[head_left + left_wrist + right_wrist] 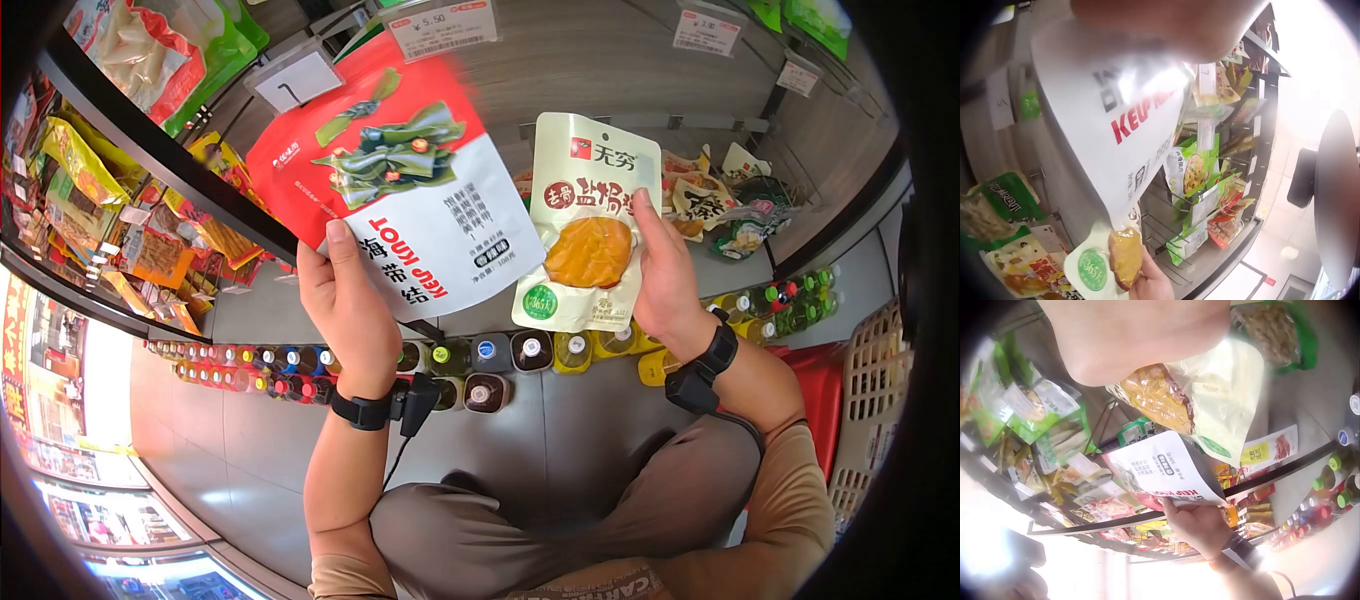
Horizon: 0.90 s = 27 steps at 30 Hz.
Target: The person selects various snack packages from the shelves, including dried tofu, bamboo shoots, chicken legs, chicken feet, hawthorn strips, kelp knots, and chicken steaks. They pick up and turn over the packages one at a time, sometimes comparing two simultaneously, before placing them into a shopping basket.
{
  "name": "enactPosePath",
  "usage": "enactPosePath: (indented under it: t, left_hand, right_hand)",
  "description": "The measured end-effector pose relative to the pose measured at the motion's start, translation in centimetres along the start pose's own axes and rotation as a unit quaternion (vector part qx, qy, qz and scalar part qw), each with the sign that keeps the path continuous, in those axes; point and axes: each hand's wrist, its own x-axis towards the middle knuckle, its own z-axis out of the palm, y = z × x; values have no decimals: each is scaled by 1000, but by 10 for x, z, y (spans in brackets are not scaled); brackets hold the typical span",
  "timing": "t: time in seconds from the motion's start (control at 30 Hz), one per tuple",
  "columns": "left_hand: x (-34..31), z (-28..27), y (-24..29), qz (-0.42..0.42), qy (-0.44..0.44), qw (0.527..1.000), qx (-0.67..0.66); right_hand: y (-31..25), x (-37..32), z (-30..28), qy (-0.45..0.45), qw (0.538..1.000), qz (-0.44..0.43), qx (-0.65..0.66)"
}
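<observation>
My left hand (345,300) grips the lower corner of a large red and white snack pouch (400,180) printed with green kelp knots, held up in front of the shelf. The same pouch (1116,119) fills the left wrist view, and its white part (1160,472) shows in the right wrist view. My right hand (665,270) holds a smaller pale green pouch (590,235) with an orange-yellow piece showing through its window, thumb across its right edge. This pouch (1210,400) is also close under the right wrist camera. The two pouches sit side by side, edges overlapping.
Shelves of hanging snack bags (110,190) run along the left. More packets (725,200) lie on the shelf behind the right hand. A row of bottles (300,365) stands on the floor below. A white basket (875,400) and something red (815,390) are at the right.
</observation>
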Motion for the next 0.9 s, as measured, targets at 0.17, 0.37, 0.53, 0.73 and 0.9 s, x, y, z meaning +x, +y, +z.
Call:
enactPosePath:
  t: [0.17,0.37,0.53,0.73,0.9]
  left_hand:
    - [5,-4,-7,-44,18,999,-20]
    - [6,-4,-11,-78,5,997,-17]
    - [28,13,-20,-71,-2,996,-52]
    - [17,14,-24,-82,2,997,-6]
    - [-9,12,-31,93,-33,984,151]
  right_hand:
    - [2,-1,-2,4,1000,7,-14]
    - [1,0,-3,-1,1000,7,-8]
    - [3,-1,-3,-11,1000,7,1]
    - [3,7,-19,37,999,21,17]
    - [-15,11,-19,40,998,-48,33]
